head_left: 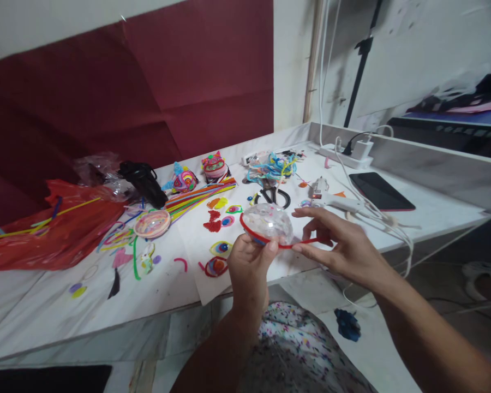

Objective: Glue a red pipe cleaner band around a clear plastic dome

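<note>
Dome (268, 221), clear, held up over the near side of the table (155, 290). Left hand (250, 261): closed around the rim, thumb on top, apparently to steady it. Right hand (339, 240): part-curled, thumb and finger pinching the free end of the red strip (310, 240), seemingly keeping it taut. Glue gun (346, 203), scissors (274, 195): beyond, likely for easy reach.

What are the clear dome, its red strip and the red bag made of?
Clear dome: likely glossy plastic; see-through with bright glints, though glass isn't excluded.
Red strip: perhaps matte pipe cleaner; follows the dome's curve, fibres too small to tell.
Red bag: probably thin plastic film, slightly shiny, with crumpled folds.
</note>
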A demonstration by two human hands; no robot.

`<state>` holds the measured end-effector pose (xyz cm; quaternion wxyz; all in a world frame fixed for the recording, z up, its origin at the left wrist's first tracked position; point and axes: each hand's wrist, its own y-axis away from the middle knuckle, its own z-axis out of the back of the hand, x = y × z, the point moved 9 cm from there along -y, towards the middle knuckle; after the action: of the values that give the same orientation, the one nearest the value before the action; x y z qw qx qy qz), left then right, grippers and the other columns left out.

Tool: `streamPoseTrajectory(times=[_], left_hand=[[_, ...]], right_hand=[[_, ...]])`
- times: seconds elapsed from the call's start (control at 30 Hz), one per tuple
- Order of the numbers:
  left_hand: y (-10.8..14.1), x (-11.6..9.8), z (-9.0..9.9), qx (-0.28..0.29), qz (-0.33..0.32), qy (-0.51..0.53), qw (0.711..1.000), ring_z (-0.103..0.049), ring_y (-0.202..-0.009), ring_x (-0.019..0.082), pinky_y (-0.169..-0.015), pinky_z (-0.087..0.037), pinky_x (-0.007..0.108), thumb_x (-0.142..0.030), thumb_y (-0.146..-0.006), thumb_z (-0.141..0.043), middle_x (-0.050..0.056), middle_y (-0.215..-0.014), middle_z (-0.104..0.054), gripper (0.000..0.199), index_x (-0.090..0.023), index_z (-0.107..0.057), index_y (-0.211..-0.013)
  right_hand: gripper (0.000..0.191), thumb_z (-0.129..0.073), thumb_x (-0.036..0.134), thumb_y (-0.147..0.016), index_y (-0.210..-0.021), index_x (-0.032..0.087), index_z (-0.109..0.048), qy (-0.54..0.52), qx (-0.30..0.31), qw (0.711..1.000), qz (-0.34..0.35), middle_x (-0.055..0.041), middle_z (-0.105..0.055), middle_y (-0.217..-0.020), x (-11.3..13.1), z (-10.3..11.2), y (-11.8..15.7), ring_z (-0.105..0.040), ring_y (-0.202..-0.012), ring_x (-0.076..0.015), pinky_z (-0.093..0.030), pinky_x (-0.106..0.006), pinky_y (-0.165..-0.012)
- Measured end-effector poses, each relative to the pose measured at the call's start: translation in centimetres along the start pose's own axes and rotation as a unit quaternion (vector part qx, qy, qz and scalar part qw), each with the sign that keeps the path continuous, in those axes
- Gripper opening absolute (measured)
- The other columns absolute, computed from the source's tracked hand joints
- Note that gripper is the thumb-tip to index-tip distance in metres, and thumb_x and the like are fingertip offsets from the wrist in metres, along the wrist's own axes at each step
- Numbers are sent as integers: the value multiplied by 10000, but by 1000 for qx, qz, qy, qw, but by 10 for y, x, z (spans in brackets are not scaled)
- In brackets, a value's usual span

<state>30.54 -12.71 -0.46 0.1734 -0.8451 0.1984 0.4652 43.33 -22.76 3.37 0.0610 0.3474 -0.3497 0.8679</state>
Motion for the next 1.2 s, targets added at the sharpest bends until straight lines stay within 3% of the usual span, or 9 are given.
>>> streamPoseTrajectory(times=[0.17,0.27,0.53,0.9,1.07,1.2], left_hand=[[-1,1,1,1,-4,-5,1000,-708,-744,173,-738,-573,312,-219,-649,-786,57,-796,-744,257,-141,-652,-854],[-1,1,1,3,-5,-11,1000,-710,-748,179,-726,-579,310,-219,-649,-786,58,-791,-740,260,-141,-649,-855],[-2,1,4,-9,-1,-16,1000,-717,-770,189,-732,-575,301,-193,-642,-773,63,-791,-745,240,-149,-632,-830],[0,1,10,-21,-31,-35,999,-720,-773,178,-742,-572,273,-109,-602,-779,39,-804,-740,301,-159,-601,-840],[-2,-1,17,-28,-45,-62,997,-718,-805,205,-777,-587,354,-157,-631,-777,29,-840,-745,263,-219,-625,-837],[-4,-3,23,-38,-44,-80,995,-713,-806,223,-814,-581,428,-189,-641,-776,-5,-804,-738,230,-299,-637,-786]], right_hand=[[196,-662,388,-808,-881,212,-617,-1,18,1000,10,-8,-622,-787,7,3,-3,-557,-664,-138,-428,-261,-583],[143,-638,344,-830,-779,210,-639,-19,45,999,2,3,-630,-718,10,-2,-5,-564,-634,-133,-411,-254,-565],[122,-623,285,-801,-731,191,-655,-8,95,995,-18,-4,-630,-682,16,-12,-14,-566,-597,-136,-402,-261,-553],[136,-610,289,-767,-681,188,-642,28,100,993,-61,11,-597,-583,13,-23,-16,-510,-511,-120,-353,-242,-492],[179,-631,331,-794,-686,189,-638,18,96,994,-41,23,-583,-573,15,-27,-16,-490,-508,-108,-344,-233,-479],[161,-621,342,-830,-758,201,-645,5,100,995,-19,8,-635,-680,17,-27,-14,-548,-588,-126,-394,-248,-527]])
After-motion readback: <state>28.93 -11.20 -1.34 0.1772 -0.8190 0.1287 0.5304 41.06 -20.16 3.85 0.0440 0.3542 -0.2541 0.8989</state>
